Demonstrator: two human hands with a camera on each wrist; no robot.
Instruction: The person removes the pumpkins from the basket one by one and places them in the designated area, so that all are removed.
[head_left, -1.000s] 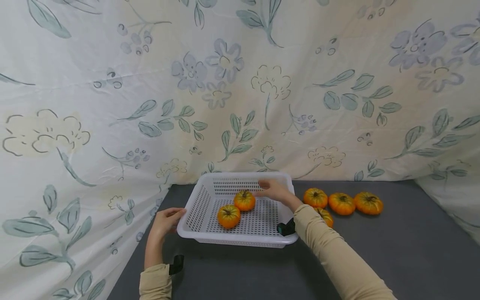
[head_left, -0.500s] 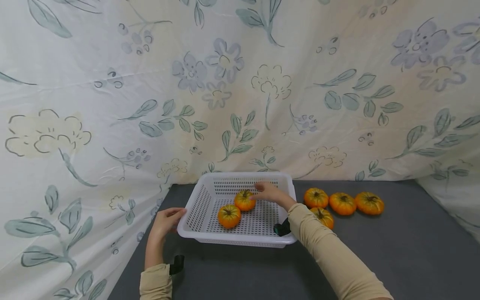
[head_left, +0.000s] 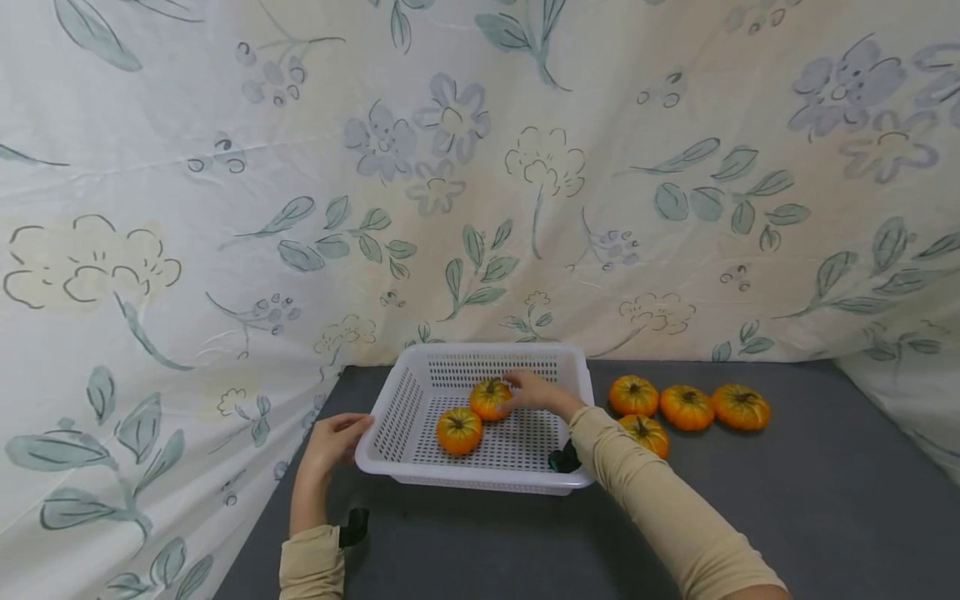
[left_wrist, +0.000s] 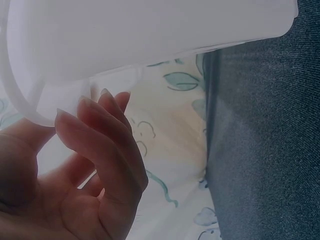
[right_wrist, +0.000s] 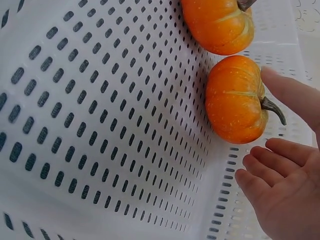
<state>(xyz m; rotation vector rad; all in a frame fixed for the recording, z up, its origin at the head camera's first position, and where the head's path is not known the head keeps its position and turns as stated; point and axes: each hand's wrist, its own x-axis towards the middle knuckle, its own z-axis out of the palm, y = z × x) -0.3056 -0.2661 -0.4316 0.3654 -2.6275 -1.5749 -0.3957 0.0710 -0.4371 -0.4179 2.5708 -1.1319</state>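
A white slotted plastic basket (head_left: 480,477) stands on the dark table with two small orange pumpkins in it, a back pumpkin (head_left: 487,402) and a front pumpkin (head_left: 459,432). My left hand (head_left: 328,443) holds the basket's left rim. In the left wrist view its thumb meets the rim (left_wrist: 42,120) and the bent fingers (left_wrist: 107,135) lie under it. My right hand (head_left: 534,392) reaches into the basket at the right side of the back pumpkin. In the right wrist view, the thumb (right_wrist: 290,92) overlaps that pumpkin's edge beside the stem, and the relaxed fingers lie spread below it.
Right of the basket, several more orange pumpkins (head_left: 686,407) sit on the dark table (head_left: 810,500), one (head_left: 647,435) partly behind the right sleeve. A flowered cloth (head_left: 480,208) hangs right behind the table. Each wrist wears a small black camera (head_left: 354,527).
My right hand has moved left and slightly down to the back pumpkin inside the basket. The left hand keeps its place on the rim; the pumpkins have not moved.
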